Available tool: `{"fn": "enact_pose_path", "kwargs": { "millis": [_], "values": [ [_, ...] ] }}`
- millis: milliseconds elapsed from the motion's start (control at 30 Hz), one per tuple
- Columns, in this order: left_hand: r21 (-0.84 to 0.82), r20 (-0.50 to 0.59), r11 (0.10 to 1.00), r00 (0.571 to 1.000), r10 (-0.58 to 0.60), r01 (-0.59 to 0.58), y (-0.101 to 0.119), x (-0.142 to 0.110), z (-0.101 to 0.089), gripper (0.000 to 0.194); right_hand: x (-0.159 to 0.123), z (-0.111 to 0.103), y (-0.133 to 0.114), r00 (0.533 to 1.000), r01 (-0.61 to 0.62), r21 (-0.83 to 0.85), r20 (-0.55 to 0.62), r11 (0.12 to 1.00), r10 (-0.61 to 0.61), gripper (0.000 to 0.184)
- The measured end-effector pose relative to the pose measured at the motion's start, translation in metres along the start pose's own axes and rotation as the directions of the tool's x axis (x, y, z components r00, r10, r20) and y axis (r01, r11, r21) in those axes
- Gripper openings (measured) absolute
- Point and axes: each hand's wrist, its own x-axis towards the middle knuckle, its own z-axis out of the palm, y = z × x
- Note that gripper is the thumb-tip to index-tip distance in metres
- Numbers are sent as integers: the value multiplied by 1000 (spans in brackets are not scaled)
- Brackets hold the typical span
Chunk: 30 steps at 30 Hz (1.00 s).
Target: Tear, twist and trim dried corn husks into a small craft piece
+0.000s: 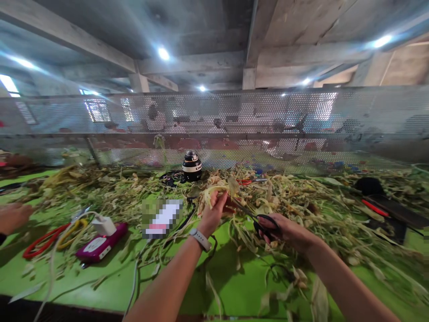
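My left hand (216,208), with a pale watch on its wrist, is closed on a bunch of pale yellow-green plant stems (214,191). Black-handled scissors (266,226) sit in my right hand (283,230), its fingers in the handle loops. Their blades point left and up toward the bunch, close to my left fingers. Whether the blades touch the stems I cannot tell. Cut, wilted leaves and stems (248,235) lie below and around both hands.
On the green table (228,273) are a purple power strip (102,243) with a white plug, red-handled scissors (43,241), a blurred-out white object (164,217) and a black jar (192,167). Another person's hand (15,217) is at far left. A perforated metal screen (214,116) stands behind.
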Motion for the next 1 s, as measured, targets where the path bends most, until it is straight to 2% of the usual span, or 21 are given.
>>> {"fn": "enact_pose_path", "kwargs": {
  "millis": [300, 467, 600, 767, 900, 1000],
  "values": [
    [-175, 68, 977, 991, -114, 124, -6, 0, 1, 33, 2, 1, 0, 999, 20, 7, 38, 1000, -20, 49],
    [-212, 70, 965, 988, -140, 152, -3, 0, 3, 36, 2, 1, 1, 1000, -10, 43, 5, 999, 10, 47],
    [-213, 94, 964, 985, -143, 160, -5, 1, 2, 37, 4, 0, 4, 999, 34, 55, 9, 998, -34, 43],
    [-189, 74, 971, 988, -138, 150, -9, 3, 0, 37, 4, -2, 4, 999, 40, 26, -31, 999, -39, 41],
    [-122, 20, 987, 995, -102, 104, -9, 4, -2, 32, -2, -5, 0, 998, 59, 16, 24, 998, -59, 41],
    [-26, -34, 999, 999, -20, 20, -6, 4, -4, 27, -2, -9, -3, 991, 123, 33, -50, 992, -121, 44]
  ]
}}
